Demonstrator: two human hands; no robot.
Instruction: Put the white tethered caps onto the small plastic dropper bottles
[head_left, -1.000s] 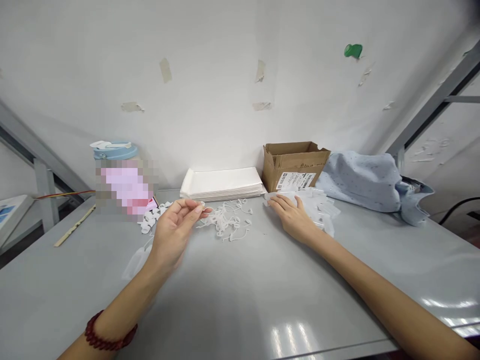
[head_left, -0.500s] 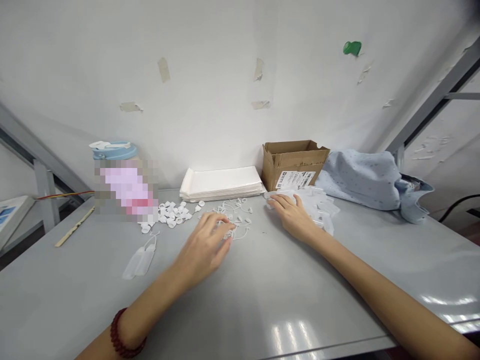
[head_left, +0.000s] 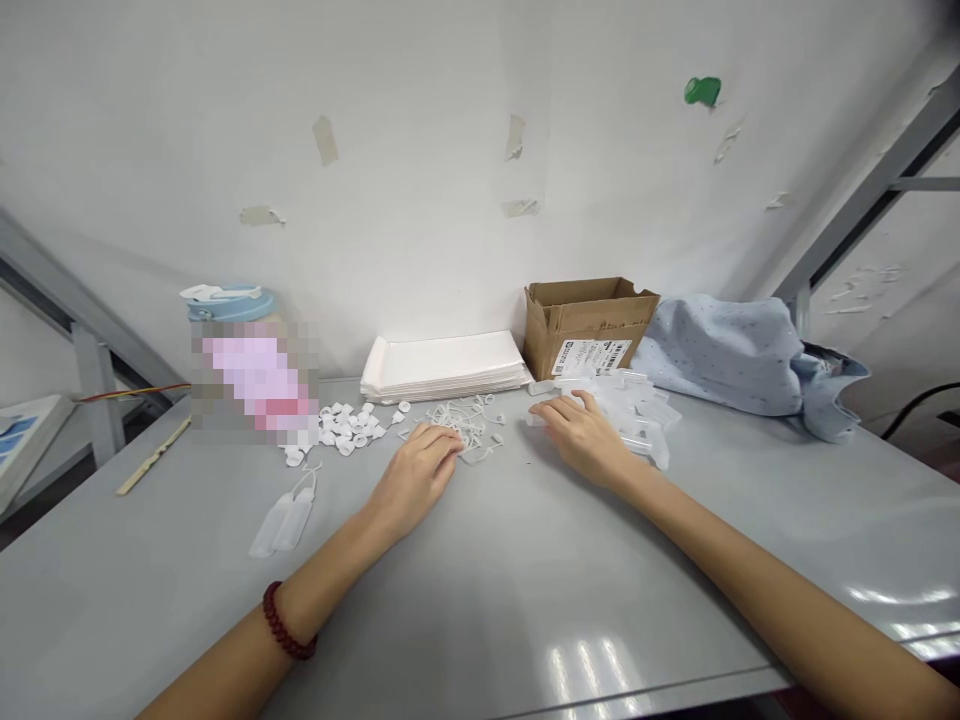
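My left hand (head_left: 414, 475) rests palm down on the grey table (head_left: 480, 580), its curled fingertips touching a tangle of thin white plastic loops (head_left: 471, 425). What the fingertips pinch, if anything, is hidden. My right hand (head_left: 583, 435) lies on the near edge of a heap of clear plastic tubes (head_left: 634, 410), fingers bent over one of them. A cluster of small white caps (head_left: 345, 425) lies left of the loops. Two clear flat pieces (head_left: 283, 520) sit near my left forearm.
A stack of white trays (head_left: 444, 365) and an open cardboard box (head_left: 589, 322) stand at the back against the wall. A light blue cloth (head_left: 739, 355) is bunched at the right. A blue-lidded container (head_left: 229, 300) and a wooden stick (head_left: 150, 458) are at the left.
My left hand dropped from a raised pinch near the caps and moved right onto the loop pile. My right hand slid slightly toward me on the tubes.
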